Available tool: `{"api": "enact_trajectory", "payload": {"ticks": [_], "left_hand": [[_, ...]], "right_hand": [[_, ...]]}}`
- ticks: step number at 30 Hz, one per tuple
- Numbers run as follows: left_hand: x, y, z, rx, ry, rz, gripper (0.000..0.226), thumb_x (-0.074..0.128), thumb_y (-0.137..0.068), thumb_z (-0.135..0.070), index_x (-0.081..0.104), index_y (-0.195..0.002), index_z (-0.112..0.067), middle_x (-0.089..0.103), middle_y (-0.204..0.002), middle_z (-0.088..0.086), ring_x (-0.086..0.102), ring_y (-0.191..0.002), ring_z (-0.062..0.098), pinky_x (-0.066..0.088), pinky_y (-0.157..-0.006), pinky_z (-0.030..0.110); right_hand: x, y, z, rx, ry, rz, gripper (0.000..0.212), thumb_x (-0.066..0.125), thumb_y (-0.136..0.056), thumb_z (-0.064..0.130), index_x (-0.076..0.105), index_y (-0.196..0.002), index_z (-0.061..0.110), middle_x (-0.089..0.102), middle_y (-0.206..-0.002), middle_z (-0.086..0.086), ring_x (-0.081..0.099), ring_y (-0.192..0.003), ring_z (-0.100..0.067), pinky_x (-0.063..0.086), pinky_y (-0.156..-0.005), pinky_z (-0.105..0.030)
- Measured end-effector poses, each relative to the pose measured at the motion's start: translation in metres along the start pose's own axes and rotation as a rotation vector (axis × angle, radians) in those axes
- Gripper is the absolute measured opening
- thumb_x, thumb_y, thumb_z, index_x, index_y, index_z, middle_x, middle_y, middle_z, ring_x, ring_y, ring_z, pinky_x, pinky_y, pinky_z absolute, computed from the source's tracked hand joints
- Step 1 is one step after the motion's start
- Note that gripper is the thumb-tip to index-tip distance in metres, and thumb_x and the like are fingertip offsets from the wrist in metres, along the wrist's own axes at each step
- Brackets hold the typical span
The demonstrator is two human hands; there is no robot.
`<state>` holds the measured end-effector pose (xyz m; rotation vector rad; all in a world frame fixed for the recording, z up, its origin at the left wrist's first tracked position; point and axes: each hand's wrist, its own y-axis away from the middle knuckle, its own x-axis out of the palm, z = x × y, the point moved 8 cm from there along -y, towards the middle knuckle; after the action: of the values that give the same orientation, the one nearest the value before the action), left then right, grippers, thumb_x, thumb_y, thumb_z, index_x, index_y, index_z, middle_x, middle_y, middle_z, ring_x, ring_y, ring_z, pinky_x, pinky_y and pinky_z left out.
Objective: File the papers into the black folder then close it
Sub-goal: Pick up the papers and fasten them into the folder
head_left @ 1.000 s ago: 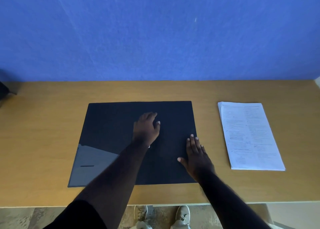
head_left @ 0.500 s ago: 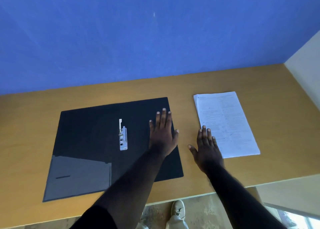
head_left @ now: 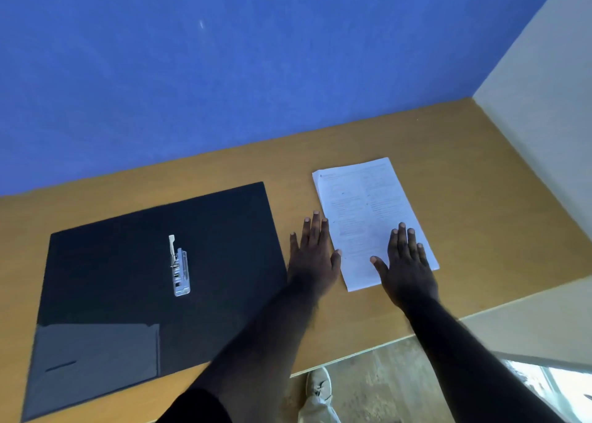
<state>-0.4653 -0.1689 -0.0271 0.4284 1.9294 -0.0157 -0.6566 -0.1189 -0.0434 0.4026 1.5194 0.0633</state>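
flat on a light-brown wooden desk (head_left: 464, 172): an open black card folder (head_left: 128, 269), spread wide, with a silver metal spring clip (head_left: 179, 269) fixed near its middle and a grey inner pocket (head_left: 96, 355) at the near left corner. just right of the folder, apart from it by a strip of bare wood: a thin stack of white printed papers (head_left: 365, 211), slightly skewed, still outside the folder.

left hand (head_left: 312, 256) spread flat, palm down, fingers straight and a little apart, lying on the desk in the gap between folder and papers; thumb tip touching or just at the left edge of the stack, cannot tell which. gripping nothing.

right hand (head_left: 405, 269) likewise spread flat, palm down, fingers extended, pressing on the near right part of the papers; heel of the hand past the near edge of the stack, over the desk. nothing pinched or curled around, only resting on top.

behind the desk, a blue wall (head_left: 224, 70); to the right, a pale cream wall (head_left: 544, 86). below the desk edge, a white shoe (head_left: 317, 394) on a wood-patterned floor (head_left: 378, 387).
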Motion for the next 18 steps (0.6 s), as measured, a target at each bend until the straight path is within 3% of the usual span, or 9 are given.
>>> {"api": "enact_trajectory", "payload": {"ticks": [3,6,9,11,18], "left_hand": [[0.006,-0.003,-0.01,-0.017,0.0,0.018,0.069,0.04,-0.099,-0.038,0.016,-0.157,-0.01,0.005,-0.169,0.008,0.022,-0.151,0.027,0.028,-0.118,0.049],[0.008,-0.006,-0.014,-0.071,-0.051,0.025,0.061,0.043,-0.097,-0.037,0.031,-0.15,-0.009,0.02,-0.165,0.008,0.043,-0.132,0.028,0.04,-0.104,0.047],[0.013,-0.007,-0.014,-0.13,-0.058,0.05,0.055,0.044,-0.096,-0.036,0.039,-0.144,-0.01,0.036,-0.152,0.007,0.047,-0.123,0.028,0.042,-0.099,0.044],[0.015,-0.007,-0.012,-0.167,0.002,0.069,0.053,0.046,-0.097,-0.036,0.041,-0.143,-0.012,0.04,-0.143,0.007,0.049,-0.119,0.027,0.044,-0.099,0.043],[0.021,-0.006,-0.005,-0.354,0.29,0.156,0.046,0.044,-0.097,-0.036,0.043,-0.138,-0.013,0.038,-0.139,0.003,0.05,-0.118,0.024,0.054,-0.089,0.047]], "right_hand": [[-0.004,-0.005,-0.026,0.126,-0.041,0.002,0.082,0.023,-0.102,0.058,0.003,-0.159,0.002,0.003,-0.17,-0.015,0.001,-0.158,-0.033,0.008,-0.126,-0.05],[-0.008,-0.006,-0.05,0.264,-0.175,0.036,0.08,0.027,-0.102,0.057,0.007,-0.159,0.004,0.013,-0.169,-0.016,0.014,-0.155,-0.036,0.017,-0.124,-0.055],[-0.013,-0.005,-0.063,0.335,-0.261,0.028,0.074,0.038,-0.102,0.052,0.018,-0.157,0.005,0.031,-0.163,-0.016,0.037,-0.143,-0.041,0.036,-0.113,-0.055],[-0.015,-0.007,-0.068,0.358,-0.302,0.022,0.067,0.043,-0.102,0.047,0.027,-0.154,0.008,0.041,-0.154,-0.017,0.043,-0.134,-0.042,0.044,-0.104,-0.054],[-0.008,-0.018,-0.078,0.449,-0.553,0.089,0.052,0.053,-0.095,0.031,0.047,-0.145,0.018,0.053,-0.136,-0.017,0.052,-0.119,-0.041,0.048,-0.099,-0.049]]}}
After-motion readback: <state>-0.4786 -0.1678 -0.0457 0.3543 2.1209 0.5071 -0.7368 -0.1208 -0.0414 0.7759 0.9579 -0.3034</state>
